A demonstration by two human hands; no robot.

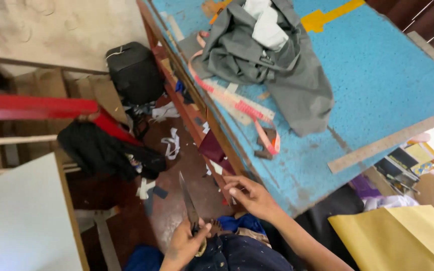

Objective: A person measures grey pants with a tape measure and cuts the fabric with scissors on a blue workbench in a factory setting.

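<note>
The scissors (189, 203) sit low in front of the counter (377, 85), blades pointing up, the left hand (184, 246) clamped round the handles. They look stiff, heavy and sharp, so handles are the safe grip. The right hand (252, 196) rests at the counter's edge, fingers loosely curled, near a pink measuring tape (247, 111) and grey garment (272, 55).

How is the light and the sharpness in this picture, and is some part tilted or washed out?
Head view: the whole scene is tilted; daylight is soft on the blue table; the right edge is washed out; the scissors in the left hand and the right hand look slightly blurred; the floor below is dim.
</note>
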